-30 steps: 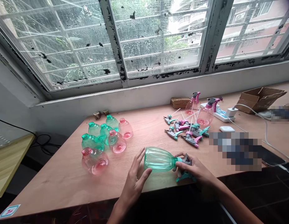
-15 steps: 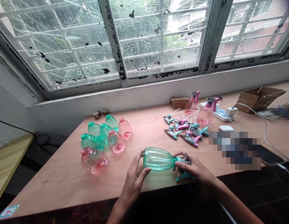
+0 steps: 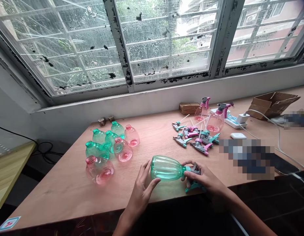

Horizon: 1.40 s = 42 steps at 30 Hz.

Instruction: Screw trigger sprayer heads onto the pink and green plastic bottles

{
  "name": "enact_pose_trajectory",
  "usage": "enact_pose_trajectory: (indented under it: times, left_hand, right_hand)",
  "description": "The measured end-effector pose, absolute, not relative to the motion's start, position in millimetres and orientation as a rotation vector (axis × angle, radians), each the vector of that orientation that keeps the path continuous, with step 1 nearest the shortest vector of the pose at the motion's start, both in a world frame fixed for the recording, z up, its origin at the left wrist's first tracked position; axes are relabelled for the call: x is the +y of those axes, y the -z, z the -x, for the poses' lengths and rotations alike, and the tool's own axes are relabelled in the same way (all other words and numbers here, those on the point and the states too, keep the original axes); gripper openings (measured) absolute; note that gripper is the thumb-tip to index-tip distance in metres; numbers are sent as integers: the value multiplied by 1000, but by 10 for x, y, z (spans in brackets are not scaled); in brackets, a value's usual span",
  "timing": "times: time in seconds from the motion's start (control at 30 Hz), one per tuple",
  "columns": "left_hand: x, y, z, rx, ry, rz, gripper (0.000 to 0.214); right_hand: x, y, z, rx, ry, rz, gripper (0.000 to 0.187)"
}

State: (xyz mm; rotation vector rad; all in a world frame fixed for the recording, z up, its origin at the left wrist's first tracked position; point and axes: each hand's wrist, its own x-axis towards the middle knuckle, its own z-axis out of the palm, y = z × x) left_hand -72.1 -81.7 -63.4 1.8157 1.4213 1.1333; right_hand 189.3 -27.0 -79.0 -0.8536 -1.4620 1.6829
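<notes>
Green bottle (image 3: 166, 167) over wooden tabletop (image 3: 61, 200) by window (image 3: 166, 42), right grip (image 3: 206, 178) round neck (image 3: 184, 170), left grip (image 3: 142, 189) apparently round base (image 3: 153, 167)

We see clear, glossy plastic in the bottle (image 3: 166, 167) between our left hand (image 3: 142, 186) and right hand (image 3: 203, 175). Beneath them, the table (image 3: 63, 196) looks smooth and wooden; ahead, the frame (image 3: 120, 39) shows rough, flaking paint; beyond our right, the box (image 3: 261, 106) is matt cardboard.
</notes>
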Motion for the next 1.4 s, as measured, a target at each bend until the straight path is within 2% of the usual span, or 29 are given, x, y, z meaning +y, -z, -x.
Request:
enact_pose_trajectory:
  times: [0.17,0.3,0.57,0.77,1.03,1.2,1.4]
  left_hand:
    - [-834,671,700,1415,-1192,-1918,52]
    - [-856,653,708,1360,-1147,-1810,60]
    - [-837,639,723,1325,-1104,-1848,56]
    - [-867,631,740,1289,-1106,-1729,73]
    - [-866,602,726,1260,-1093,-1857,62]
    - [-884,600,741,1231,-1109,-1812,75]
    - [-863,622,723,1276,-1137,-1891,58]
  right_hand:
    - [-261,768,-1903,-1401,-1687,876,44]
    - [-263,785,-1909,-1397,-1706,853,43]
    - [-253,790,-1923,-1380,-1734,809,35]
    - [-274,844,-1937,-1400,-1728,782,33]
    - [-255,835,-1947,-1347,-1792,760,37]
    - [-264,822,-1953,-1360,-1811,752,38]
    - [-255,841,-1986,-1364,-1810,757,36]
